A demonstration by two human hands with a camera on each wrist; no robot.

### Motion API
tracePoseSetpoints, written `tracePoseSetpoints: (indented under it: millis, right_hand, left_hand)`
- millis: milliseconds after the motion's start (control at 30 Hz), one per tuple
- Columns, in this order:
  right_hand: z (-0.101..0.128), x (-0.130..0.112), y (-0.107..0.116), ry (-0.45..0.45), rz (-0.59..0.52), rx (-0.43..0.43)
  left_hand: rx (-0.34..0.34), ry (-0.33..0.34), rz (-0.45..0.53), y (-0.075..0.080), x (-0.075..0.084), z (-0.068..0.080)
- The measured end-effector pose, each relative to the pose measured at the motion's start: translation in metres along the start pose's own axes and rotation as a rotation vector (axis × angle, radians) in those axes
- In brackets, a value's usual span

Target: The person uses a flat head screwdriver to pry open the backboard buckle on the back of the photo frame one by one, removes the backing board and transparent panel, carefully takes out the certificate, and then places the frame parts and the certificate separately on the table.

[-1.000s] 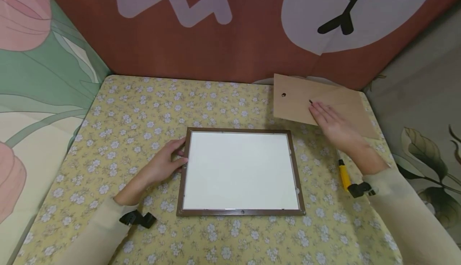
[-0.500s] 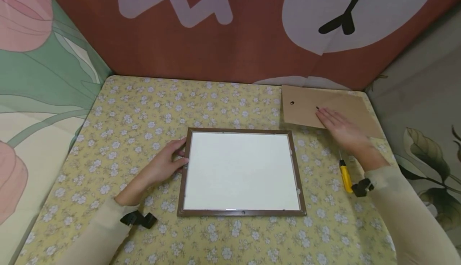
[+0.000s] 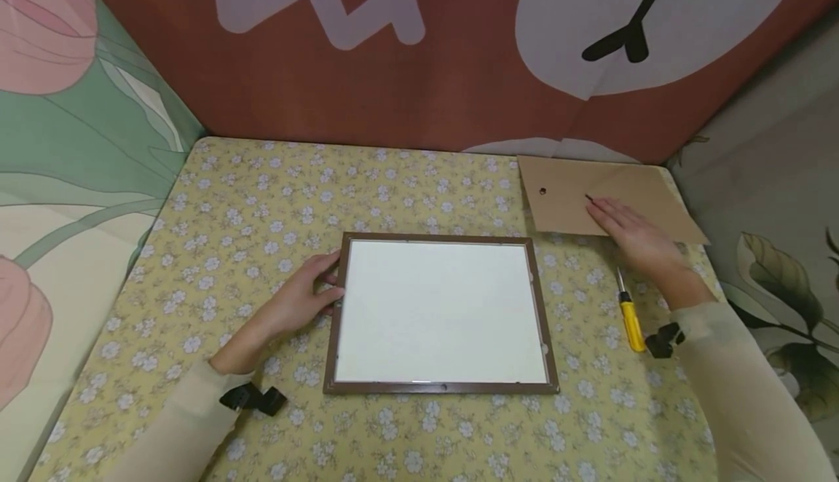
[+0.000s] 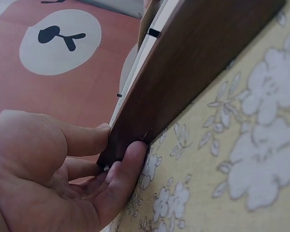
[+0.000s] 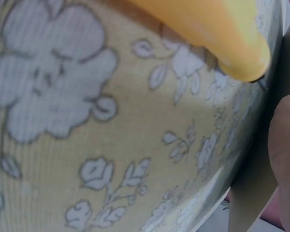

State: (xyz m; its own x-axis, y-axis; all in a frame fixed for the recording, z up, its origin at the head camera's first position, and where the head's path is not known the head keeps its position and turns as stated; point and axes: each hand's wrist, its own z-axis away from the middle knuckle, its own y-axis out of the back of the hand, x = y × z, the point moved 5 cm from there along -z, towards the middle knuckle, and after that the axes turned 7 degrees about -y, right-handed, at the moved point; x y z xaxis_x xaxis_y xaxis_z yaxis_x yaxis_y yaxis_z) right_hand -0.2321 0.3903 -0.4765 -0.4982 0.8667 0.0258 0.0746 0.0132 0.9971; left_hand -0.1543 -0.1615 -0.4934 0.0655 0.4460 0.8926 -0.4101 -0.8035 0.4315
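A brown picture frame [image 3: 536,300] with a white inside lies flat in the middle of the table. My left hand [image 3: 306,294] holds its left rail; in the left wrist view the thumb [image 4: 128,166] and a finger pinch the frame's dark edge [image 4: 193,72]. My right hand [image 3: 631,236] rests flat, fingers straight, on a brown backing board [image 3: 564,194] at the table's far right corner. The board has a small hole near its left side. A finger [image 5: 285,159] shows at the right edge of the right wrist view.
A yellow-handled screwdriver [image 3: 631,320] lies on the flowered yellow tablecloth [image 3: 262,198] between the frame and my right wrist, and its handle [image 5: 208,34] fills the top of the right wrist view. Patterned cloth walls [image 3: 419,67] close in the table's back and sides.
My right hand has slid the backing board to the right and laid it flat in the far right corner. The left hand and the frame have stayed put.
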Motion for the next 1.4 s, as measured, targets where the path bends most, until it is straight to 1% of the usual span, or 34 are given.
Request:
tracePoseSetpoints:
  millis: [133, 233, 367, 433, 533, 667, 767, 800, 900, 1033, 1133, 1300, 1400]
  right_hand:
    - [0.001, 0.006, -0.006, -0.027, -0.020, -0.038]
    - [0.001, 0.009, -0.009, -0.038, -0.056, -0.055]
    - [0.000, 0.008, -0.005, -0.038, -0.090, -0.055]
    - [-0.002, 0.006, -0.001, -0.045, -0.086, -0.077]
    - [-0.006, 0.005, 0.003, -0.080, -0.088, -0.152]
    - [-0.007, 0.004, 0.003, -0.144, -0.101, -0.304]
    - [-0.005, 0.002, 0.001, -0.175, -0.124, -0.375]
    - [-0.005, 0.002, 0.000, -0.182, -0.133, -0.385]
    - [-0.004, 0.001, -0.002, -0.189, -0.143, -0.382]
    - [-0.004, 0.001, -0.004, -0.186, -0.134, -0.357]
    - [-0.004, 0.000, -0.004, -0.199, -0.145, -0.372]
    - [-0.004, -0.001, -0.005, -0.241, -0.180, -0.422]
    - [-0.005, -0.001, -0.005, -0.264, -0.193, -0.415]
  left_hand:
    - [0.000, -0.001, 0.004, 0.000, 0.000, 0.000]
    - [0.002, -0.005, 0.003, -0.001, 0.000, 0.000]
    - [0.007, -0.017, -0.002, 0.000, 0.001, 0.000]
    - [0.007, -0.021, -0.005, 0.000, 0.001, 0.000]
    - [0.008, -0.018, -0.008, 0.001, 0.001, 0.001]
    - [0.006, -0.004, -0.004, 0.001, 0.000, 0.002]
    - [0.003, -0.002, -0.003, 0.000, -0.001, 0.002]
    - [0.003, -0.003, -0.003, 0.000, -0.001, 0.002]
    - [0.002, -0.005, -0.003, -0.001, -0.002, 0.001]
    - [0.004, -0.007, 0.001, -0.001, -0.003, 0.001]
    - [0.004, -0.009, 0.005, 0.000, -0.003, 0.000]
    - [-0.006, 0.001, 0.024, 0.000, -0.002, -0.001]
    - [-0.009, 0.004, 0.024, 0.000, -0.002, -0.001]
